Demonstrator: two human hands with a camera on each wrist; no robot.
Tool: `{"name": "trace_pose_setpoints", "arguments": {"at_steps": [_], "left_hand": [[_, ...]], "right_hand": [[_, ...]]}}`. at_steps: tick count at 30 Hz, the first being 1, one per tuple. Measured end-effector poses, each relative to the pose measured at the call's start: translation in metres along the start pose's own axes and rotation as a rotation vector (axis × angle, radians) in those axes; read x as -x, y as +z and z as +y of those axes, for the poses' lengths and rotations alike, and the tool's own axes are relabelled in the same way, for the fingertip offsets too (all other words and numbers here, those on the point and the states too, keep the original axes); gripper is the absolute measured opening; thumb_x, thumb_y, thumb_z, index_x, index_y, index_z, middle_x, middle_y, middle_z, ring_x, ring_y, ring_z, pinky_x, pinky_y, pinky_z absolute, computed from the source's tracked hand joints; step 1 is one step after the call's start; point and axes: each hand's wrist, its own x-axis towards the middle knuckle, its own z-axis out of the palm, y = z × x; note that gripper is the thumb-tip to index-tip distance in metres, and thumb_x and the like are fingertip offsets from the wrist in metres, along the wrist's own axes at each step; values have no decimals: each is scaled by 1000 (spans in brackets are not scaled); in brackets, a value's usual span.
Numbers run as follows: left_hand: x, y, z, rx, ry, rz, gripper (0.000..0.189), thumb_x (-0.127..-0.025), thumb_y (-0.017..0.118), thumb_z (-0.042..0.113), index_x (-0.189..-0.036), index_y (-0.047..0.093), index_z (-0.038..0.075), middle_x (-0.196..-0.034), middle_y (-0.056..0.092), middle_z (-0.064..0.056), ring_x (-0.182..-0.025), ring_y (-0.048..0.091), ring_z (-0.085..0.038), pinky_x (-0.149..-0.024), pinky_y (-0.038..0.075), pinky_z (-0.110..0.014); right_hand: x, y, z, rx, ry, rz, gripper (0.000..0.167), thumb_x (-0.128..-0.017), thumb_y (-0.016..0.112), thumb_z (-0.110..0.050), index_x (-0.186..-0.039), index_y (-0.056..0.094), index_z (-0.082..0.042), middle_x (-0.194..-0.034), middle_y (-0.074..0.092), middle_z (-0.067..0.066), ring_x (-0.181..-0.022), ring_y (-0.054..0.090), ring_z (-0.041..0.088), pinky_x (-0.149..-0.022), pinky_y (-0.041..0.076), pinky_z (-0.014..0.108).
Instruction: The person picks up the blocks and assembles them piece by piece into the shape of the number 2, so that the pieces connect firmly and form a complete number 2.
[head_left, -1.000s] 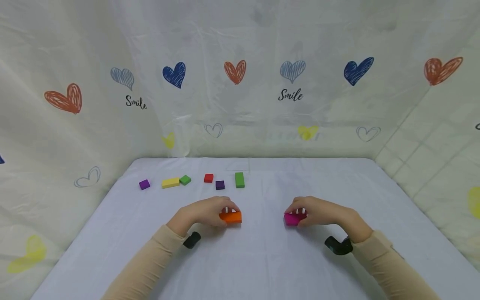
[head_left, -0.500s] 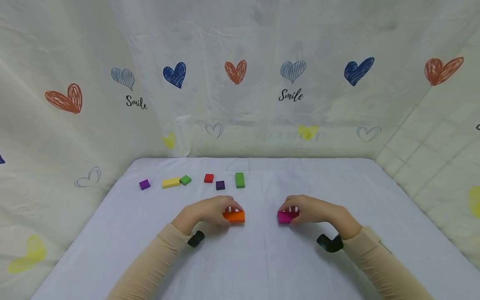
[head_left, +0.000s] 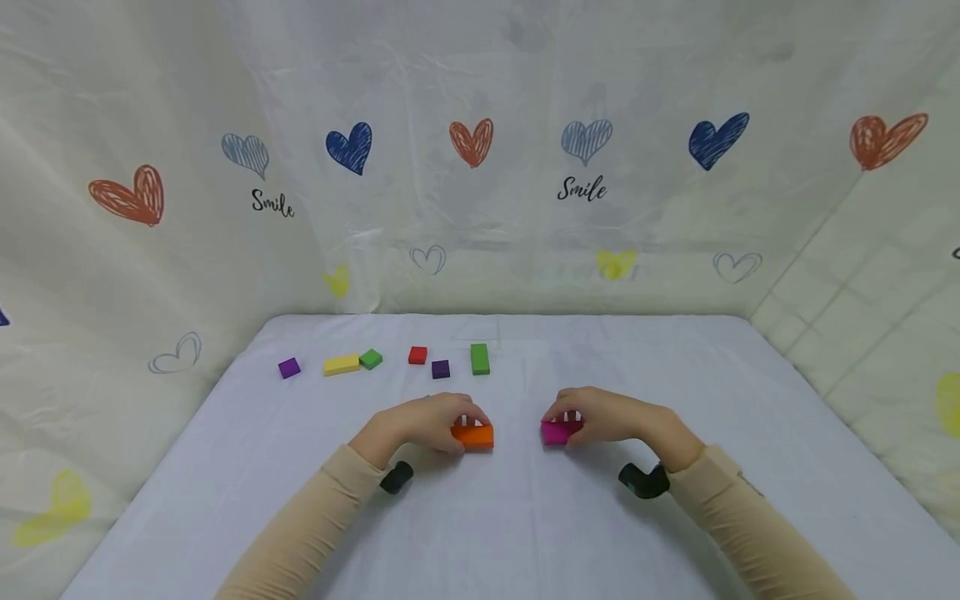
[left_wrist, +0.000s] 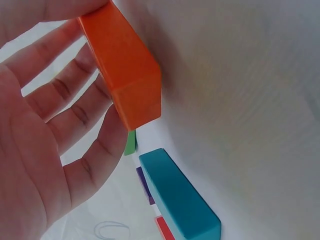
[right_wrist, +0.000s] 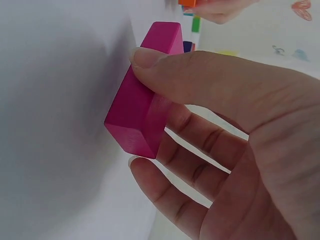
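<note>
In the head view my left hand (head_left: 423, 422) pinches an orange rectangular block (head_left: 474, 437) between thumb and fingers. Facing it across a short gap, my right hand (head_left: 618, 418) grips a magenta block (head_left: 557, 433) in the same manner. The left wrist view gives the orange block's end face (left_wrist: 139, 102), with a teal block (left_wrist: 180, 192) lying beyond it on the cloth; the left hand hides that teal block from the head camera. Up close in the right wrist view, the thumb (right_wrist: 172, 75) presses the magenta block's side. Whether either block touches the cloth I cannot tell.
Toward the far left of the white-covered table (head_left: 525, 533) lie a violet block (head_left: 288, 367), a yellow block (head_left: 342, 364), a small green block (head_left: 371, 359), a red block (head_left: 417, 356), a dark purple block (head_left: 440, 369) and a longer green block (head_left: 480, 359). A heart-printed curtain (head_left: 517, 283) hangs behind.
My right hand has moved left with the magenta block, and my left hand a little to the right with the orange one. The gap between the two blocks has narrowed.
</note>
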Motion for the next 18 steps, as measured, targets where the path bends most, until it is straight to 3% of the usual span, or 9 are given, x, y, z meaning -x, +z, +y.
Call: {"name": "trace_pose_setpoints", "arguments": {"at_steps": [9, 18], "left_hand": [[-2, 3, 3, -9, -17, -31, 42, -89, 76, 11, -129, 70, 25, -112, 61, 12, -105, 56, -10, -93, 51, -32], [-1, 5, 6, -30, 8, -53, 42, -90, 76, 10, -129, 70, 24, -108, 60, 12, -103, 55, -8, -91, 51, -29]], "right_hand": [[-7, 3, -3, -1, 52, -26, 37, -86, 83, -10, -122, 74, -13, -105, 62, -7, -99, 58, 16, -86, 54, 33], [-9, 7, -9, 12, -3, -48, 36, -87, 82, -10, -121, 74, -13, -105, 62, -6, -98, 58, 16, -86, 55, 34]]}}
